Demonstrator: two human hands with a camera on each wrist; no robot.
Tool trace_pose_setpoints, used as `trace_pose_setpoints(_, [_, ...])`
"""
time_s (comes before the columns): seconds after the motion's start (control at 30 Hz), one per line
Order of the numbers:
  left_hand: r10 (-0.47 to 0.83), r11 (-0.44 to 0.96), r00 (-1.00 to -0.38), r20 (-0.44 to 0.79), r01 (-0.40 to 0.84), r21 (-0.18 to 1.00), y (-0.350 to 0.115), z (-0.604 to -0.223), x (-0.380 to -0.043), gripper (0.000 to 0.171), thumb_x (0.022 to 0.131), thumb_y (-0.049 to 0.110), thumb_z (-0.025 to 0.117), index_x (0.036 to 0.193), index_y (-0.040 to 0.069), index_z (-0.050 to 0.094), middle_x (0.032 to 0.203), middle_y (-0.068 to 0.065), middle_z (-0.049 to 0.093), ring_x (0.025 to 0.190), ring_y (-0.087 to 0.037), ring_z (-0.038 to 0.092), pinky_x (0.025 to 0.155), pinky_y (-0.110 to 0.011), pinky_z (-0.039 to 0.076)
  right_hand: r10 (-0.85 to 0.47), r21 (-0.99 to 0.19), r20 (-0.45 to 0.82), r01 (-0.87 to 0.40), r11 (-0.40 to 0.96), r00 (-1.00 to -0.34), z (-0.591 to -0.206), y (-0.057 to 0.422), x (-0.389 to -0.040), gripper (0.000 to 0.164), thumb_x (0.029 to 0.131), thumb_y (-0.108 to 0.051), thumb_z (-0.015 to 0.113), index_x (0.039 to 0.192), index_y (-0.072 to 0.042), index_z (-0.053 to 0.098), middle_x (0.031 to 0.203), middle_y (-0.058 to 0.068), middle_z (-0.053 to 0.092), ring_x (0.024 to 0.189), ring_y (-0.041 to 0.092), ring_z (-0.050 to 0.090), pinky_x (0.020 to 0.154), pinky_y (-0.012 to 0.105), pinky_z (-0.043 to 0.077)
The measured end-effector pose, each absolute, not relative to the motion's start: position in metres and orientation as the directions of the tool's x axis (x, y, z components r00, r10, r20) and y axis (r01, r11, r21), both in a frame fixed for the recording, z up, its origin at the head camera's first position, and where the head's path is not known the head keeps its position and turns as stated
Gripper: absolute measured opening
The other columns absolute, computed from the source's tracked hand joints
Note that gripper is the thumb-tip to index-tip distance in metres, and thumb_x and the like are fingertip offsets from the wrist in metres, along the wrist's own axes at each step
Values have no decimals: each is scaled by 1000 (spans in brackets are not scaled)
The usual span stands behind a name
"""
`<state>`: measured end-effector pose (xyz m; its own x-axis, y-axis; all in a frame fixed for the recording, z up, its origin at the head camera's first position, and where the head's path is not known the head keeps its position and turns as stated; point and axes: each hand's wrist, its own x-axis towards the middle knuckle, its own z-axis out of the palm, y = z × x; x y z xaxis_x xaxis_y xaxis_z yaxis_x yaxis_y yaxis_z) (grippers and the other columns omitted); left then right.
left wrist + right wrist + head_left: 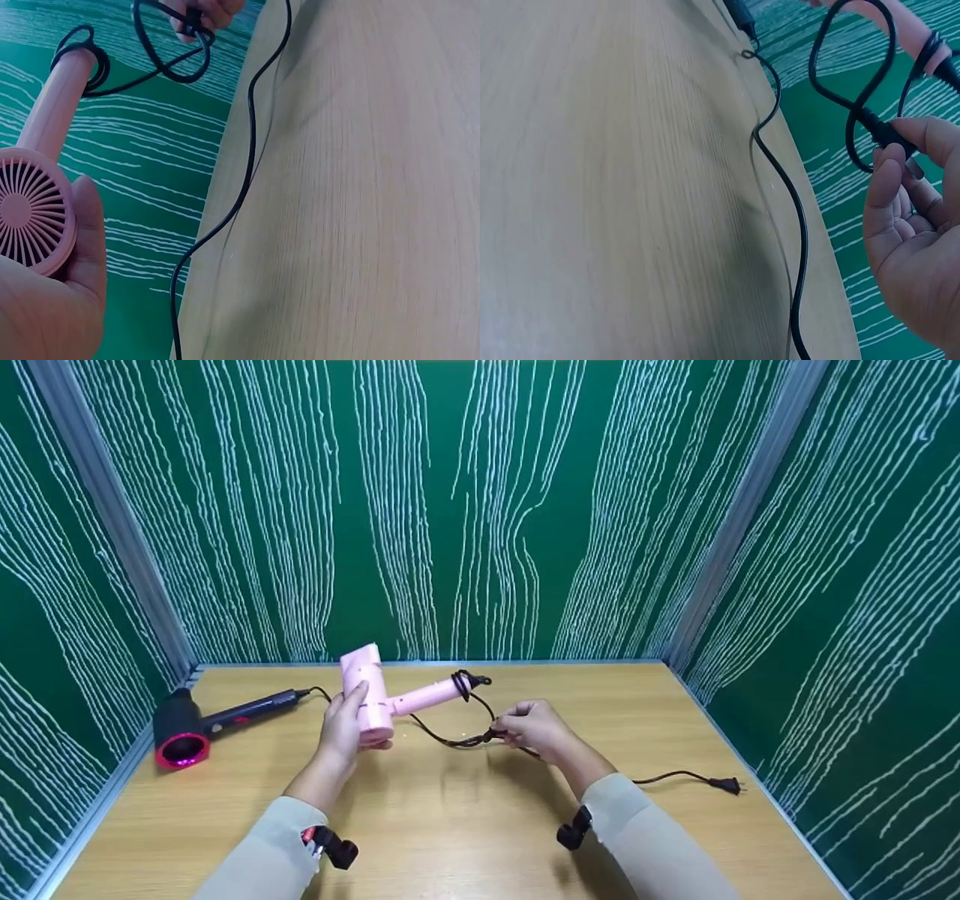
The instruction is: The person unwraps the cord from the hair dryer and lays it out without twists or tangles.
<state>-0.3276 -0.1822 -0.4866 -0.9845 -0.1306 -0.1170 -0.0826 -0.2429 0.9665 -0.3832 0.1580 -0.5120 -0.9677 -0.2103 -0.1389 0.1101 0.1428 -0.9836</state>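
We see a pale pink hair dryer (369, 694), w/ a matching pink handle and a pink radial-slat grille at the back. Its cord (450, 739) is black, black plug (726, 786) too. 2nd hair dryer (182, 729) is black w/ a magenta ring round the nozzle and a small red mark on the handle. Table (450, 825) is light wood w/ fine grain lines. Walls (480, 510) are dark green w/ wavy white vertical streaks; corner strips grey. Sleeves (652, 840) are beige-grey.
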Motion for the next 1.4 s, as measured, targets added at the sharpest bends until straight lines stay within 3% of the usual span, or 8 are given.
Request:
trace_pose_setpoints(0.13, [-91,-217,-986,-138,-116,969,-185,-485,-326,68,117,58,51,162,8,40,115,-12,75,78,-22,79,63,-36,68,-197,-981,-144,113,158,-970,-511,161,-385,6,92,-3,82,98,-2,80,86,1,78,69,11,63,66,24,61])
trace_pose_setpoints(0.53, [5,-148,-983,-186,-185,972,-191,-497,-326,63,117,53,55,155,5,41,106,-11,72,74,-23,75,60,-38,67,-166,-964,-113,68,255,-980,-508,174,-394,11,93,-4,84,102,1,82,85,0,78,70,9,66,69,24,64])
trace_pose_setpoints(0.77, [-71,-122,-977,-200,-191,974,-191,-497,-327,66,116,54,57,158,6,41,113,-14,73,78,-24,75,59,-36,66,-147,-966,-104,65,250,-984,-500,179,-397,7,93,-4,84,98,-2,81,84,1,77,70,11,65,65,21,62])
trace_pose_setpoints(1.03, [-156,-91,-974,-162,-150,985,-189,-497,-327,67,116,50,58,160,3,41,112,-18,69,70,-23,75,57,-36,66,-156,-978,-72,38,205,-985,-485,175,-393,27,94,-3,80,116,13,76,86,1,81,71,10,65,66,21,61])
trace_pose_setpoints(1.27, [-198,-71,-968,-154,-142,987,-189,-496,-328,73,115,57,56,166,8,36,134,-23,67,80,-23,78,63,-37,68,-160,-983,-53,23,182,-986,-476,172,-387,10,95,-1,79,105,-1,81,92,3,82,75,12,68,70,23,63])
trace_pose_setpoints(1.4, [-233,-82,-963,-133,-117,990,-187,-494,-328,74,116,57,56,167,8,35,135,-24,66,79,-22,78,62,-36,68,-176,-986,-43,14,164,-984,-474,171,-384,11,95,0,79,105,1,81,92,4,82,74,12,67,69,23,63])
